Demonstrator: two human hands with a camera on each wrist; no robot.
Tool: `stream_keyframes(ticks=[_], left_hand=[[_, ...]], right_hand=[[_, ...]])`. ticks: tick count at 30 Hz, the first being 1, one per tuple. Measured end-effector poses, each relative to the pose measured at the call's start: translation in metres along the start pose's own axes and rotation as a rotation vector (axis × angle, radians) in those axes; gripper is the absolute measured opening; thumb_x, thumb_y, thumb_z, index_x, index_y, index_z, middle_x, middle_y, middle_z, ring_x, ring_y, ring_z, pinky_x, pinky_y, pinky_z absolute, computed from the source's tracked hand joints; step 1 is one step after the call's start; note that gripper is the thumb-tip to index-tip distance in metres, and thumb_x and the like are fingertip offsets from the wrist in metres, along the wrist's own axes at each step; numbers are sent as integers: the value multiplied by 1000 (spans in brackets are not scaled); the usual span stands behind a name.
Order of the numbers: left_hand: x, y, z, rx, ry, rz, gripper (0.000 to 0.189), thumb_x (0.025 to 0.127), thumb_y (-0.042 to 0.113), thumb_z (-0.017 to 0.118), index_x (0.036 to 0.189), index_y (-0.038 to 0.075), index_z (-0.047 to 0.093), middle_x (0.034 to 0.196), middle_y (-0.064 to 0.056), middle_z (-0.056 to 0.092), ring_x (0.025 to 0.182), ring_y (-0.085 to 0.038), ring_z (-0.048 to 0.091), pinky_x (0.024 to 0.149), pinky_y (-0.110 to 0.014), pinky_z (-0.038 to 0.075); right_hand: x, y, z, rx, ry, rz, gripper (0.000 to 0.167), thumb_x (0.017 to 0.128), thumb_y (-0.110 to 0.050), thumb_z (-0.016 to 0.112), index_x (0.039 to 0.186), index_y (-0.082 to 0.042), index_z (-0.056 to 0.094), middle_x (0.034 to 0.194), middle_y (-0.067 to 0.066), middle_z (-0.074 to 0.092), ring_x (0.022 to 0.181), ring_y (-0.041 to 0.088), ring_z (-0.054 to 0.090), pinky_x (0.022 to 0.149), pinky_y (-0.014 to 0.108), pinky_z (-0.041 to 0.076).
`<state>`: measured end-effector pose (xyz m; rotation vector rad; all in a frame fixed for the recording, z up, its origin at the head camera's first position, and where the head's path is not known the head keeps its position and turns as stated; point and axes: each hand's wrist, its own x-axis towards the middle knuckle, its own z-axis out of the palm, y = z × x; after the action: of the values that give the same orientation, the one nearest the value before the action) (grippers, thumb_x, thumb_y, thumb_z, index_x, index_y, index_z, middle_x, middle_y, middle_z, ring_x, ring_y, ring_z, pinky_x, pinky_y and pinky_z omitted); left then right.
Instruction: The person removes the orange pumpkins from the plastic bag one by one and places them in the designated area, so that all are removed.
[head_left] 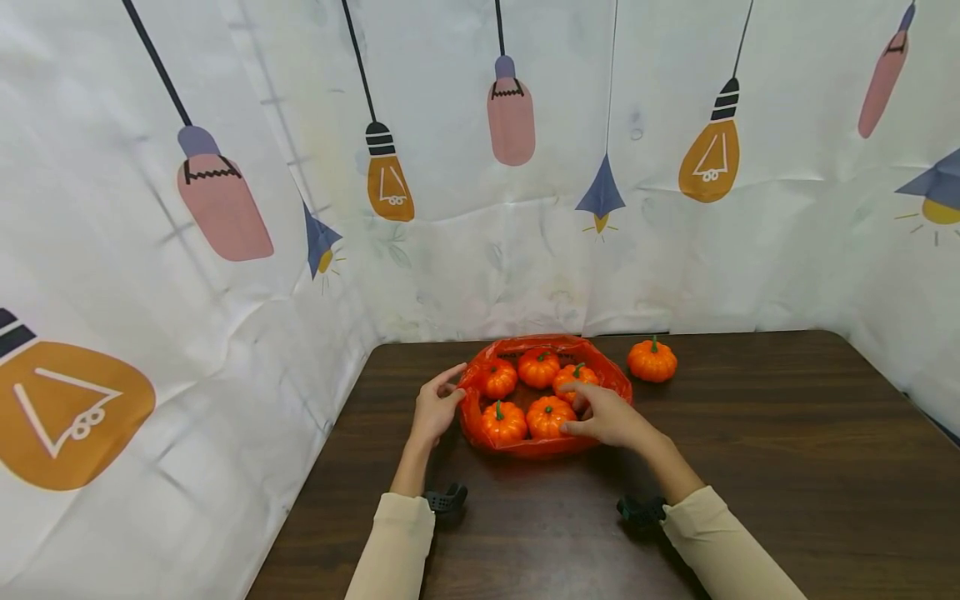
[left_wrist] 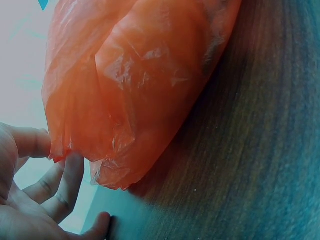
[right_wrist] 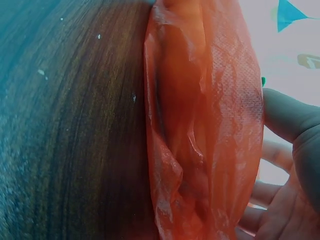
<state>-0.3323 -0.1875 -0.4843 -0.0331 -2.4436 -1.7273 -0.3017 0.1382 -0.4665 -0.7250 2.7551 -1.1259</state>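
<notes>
A red plastic bag (head_left: 525, 448) lies with its mouth spread wide, and several small orange pumpkins (head_left: 504, 422) sit inside it. At the bag's left rim, my left hand (head_left: 437, 408) pinches the edge of the plastic; the left wrist view shows fingertips on both sides of that edge. My right hand (head_left: 611, 417) reaches over the right rim with thumb and fingers spread apart above the pumpkins. Its fingers overlap the right-hand pumpkin (head_left: 573, 379), and its thumb tip is right by the front one (head_left: 550, 417). From the right wrist, the bag's wall hides the pumpkins.
Another orange pumpkin (head_left: 652, 361) with a green stem stands on the dark wooden table (head_left: 787, 442), to the right of the bag near the back edge. White cloth (head_left: 480, 275) printed with lamps hangs behind the table and along its left side.
</notes>
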Motion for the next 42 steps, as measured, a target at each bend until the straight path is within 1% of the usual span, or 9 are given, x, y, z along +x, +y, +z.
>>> stream_keyframes(ticks=[3, 7, 11, 15, 23, 27, 32, 37, 42], left_hand=[[0, 0, 0, -4, -1, -2, 46, 95, 5, 66, 135, 28, 69, 98, -14, 69, 60, -13, 46, 53, -23, 38], [0, 0, 0, -6, 2, -5, 46, 95, 4, 66, 135, 27, 69, 98, -14, 69, 62, -13, 47, 54, -23, 38], [0, 1, 0, -8, 6, -8, 46, 94, 4, 66, 134, 27, 70, 98, -16, 69, 66, -15, 50, 55, -24, 40], [0, 2, 1, -6, 6, -7, 46, 95, 4, 66, 134, 27, 70, 99, -17, 70, 68, -17, 51, 56, -24, 40], [0, 1, 2, -7, 3, 3, 45, 95, 4, 66, 135, 24, 69, 99, -17, 69, 68, -17, 51, 56, -24, 40], [0, 0, 2, 2, 4, 1, 46, 95, 4, 65, 136, 25, 69, 99, -17, 70, 64, -15, 49, 55, -24, 39], [1, -1, 2, 4, 3, -7, 46, 95, 4, 65, 135, 27, 69, 98, -16, 70, 59, -13, 47, 53, -24, 39], [0, -1, 2, 6, 7, -9, 46, 95, 4, 66, 134, 29, 70, 98, -16, 69, 61, -14, 48, 54, -25, 40], [1, -1, 2, 9, 4, -4, 45, 95, 5, 65, 135, 27, 69, 97, -16, 69, 60, -13, 47, 54, -25, 40]], right_hand=[[-1, -1, 0, -33, -5, 19, 68, 86, -33, 82, 142, -4, 56, 100, 4, 71, 81, 11, 64, 74, 32, 54], [-2, -1, 1, -65, -21, 53, 73, 85, -39, 82, 144, -6, 54, 103, 4, 73, 86, 12, 66, 78, 36, 55], [-2, 0, 3, -80, -43, 61, 76, 84, -44, 82, 145, -7, 54, 106, 6, 74, 92, 16, 68, 80, 39, 55], [-2, 1, 5, -82, -38, 64, 77, 83, -44, 83, 145, -9, 55, 105, 5, 75, 94, 17, 68, 80, 40, 55], [-1, 3, 7, -67, -23, 56, 75, 82, -41, 85, 143, -9, 57, 101, 3, 74, 92, 15, 67, 79, 39, 55], [0, 4, 8, -69, -20, 62, 73, 82, -42, 85, 142, -10, 58, 101, 3, 74, 92, 16, 68, 79, 39, 55], [-1, 2, 10, -89, -7, 81, 77, 79, -45, 86, 143, -12, 58, 100, 1, 74, 91, 15, 67, 79, 39, 54], [-1, 0, 13, -118, 21, 103, 77, 77, -46, 87, 142, -15, 59, 94, -3, 71, 85, 11, 64, 75, 38, 53], [0, 0, 14, -112, 33, 95, 74, 77, -43, 87, 140, -15, 60, 92, -3, 72, 83, 10, 64, 74, 37, 53]])
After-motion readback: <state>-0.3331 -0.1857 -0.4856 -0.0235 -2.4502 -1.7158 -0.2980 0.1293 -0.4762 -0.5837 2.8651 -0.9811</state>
